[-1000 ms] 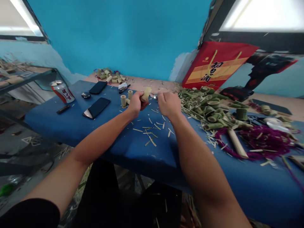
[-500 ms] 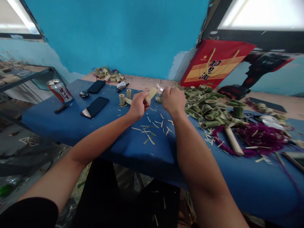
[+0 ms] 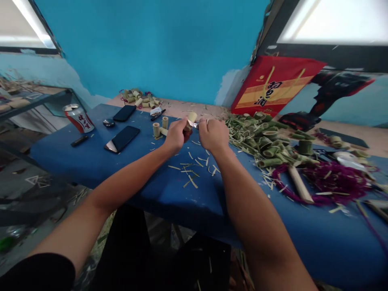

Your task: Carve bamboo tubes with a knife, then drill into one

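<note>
My left hand (image 3: 175, 133) is closed around a short pale bamboo tube (image 3: 191, 117), held upright above the blue table (image 3: 100, 161). My right hand (image 3: 213, 133) is closed next to it, gripping a small blade (image 3: 196, 125) whose metal tip shows between the two hands, against the tube. Pale bamboo slivers (image 3: 190, 169) lie scattered on the table just below my hands. Two cut tube pieces (image 3: 160, 126) stand upright left of my left hand.
A heap of green bamboo offcuts (image 3: 263, 139) lies right of my hands, with purple cord (image 3: 333, 180) and a pale stick (image 3: 298, 184) beyond. Two phones (image 3: 123, 137), a red can (image 3: 75, 118), a red box (image 3: 273, 87) and a power drill (image 3: 327, 95) stand around.
Both hands have come back together; the tube, tilted to the right half a second ago, now stands more upright with the blade against it.
</note>
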Demonstrator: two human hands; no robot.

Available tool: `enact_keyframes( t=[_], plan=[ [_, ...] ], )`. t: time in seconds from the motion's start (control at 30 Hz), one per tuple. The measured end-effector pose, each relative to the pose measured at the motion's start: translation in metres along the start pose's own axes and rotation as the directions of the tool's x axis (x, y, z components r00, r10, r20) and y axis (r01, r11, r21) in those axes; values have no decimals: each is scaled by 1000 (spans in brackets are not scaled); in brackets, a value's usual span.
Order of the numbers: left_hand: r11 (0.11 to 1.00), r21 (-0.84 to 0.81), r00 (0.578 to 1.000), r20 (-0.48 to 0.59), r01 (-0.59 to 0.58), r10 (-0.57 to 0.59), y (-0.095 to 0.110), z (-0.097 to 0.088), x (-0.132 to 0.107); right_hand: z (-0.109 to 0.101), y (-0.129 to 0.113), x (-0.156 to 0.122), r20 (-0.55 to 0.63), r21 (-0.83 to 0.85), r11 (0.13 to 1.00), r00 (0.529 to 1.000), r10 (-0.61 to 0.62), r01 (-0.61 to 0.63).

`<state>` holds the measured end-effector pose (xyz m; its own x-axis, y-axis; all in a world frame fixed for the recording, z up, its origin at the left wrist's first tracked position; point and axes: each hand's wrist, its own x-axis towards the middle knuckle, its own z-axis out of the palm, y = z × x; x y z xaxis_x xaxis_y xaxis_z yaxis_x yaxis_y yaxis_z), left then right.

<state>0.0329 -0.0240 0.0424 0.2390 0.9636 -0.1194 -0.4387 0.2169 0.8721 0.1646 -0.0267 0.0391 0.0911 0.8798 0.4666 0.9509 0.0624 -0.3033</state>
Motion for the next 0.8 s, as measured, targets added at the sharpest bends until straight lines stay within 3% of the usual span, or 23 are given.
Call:
enact_keyframes(
  t=[0.1,0.2,0.3,0.37,0.47,0.57,0.63,0.8],
  plan=[
    [997,36,998,28,-65,64,0,-2,2,1,3,3,-21,-26,998,998,60,-61],
    [999,33,997,68,24,-26,1,-4,3,1,13,12,-12,-8,990,990,143,-143],
    [998,36,990,128,49,-53,1,-4,-2,-3,37,21,-11,31,930,930,367,-366],
    [999,48,987,158,11,-19,2,-2,-6,-9,53,25,-55,32,897,895,442,-441],
    [994,105,986,167,-23,5,3,1,-9,-15,59,23,-47,36,929,928,369,-367],
    [990,132,990,138,-48,30,2,-1,-6,-14,38,14,-10,12,991,991,130,-130],
    [990,102,990,113,-99,87,1,-4,-2,-11,19,7,7,-30,999,1000,25,-24],
    [983,96,985,86,-155,146,1,-7,1,-2,-4,-2,27,-91,996,999,22,-20]
  ],
)
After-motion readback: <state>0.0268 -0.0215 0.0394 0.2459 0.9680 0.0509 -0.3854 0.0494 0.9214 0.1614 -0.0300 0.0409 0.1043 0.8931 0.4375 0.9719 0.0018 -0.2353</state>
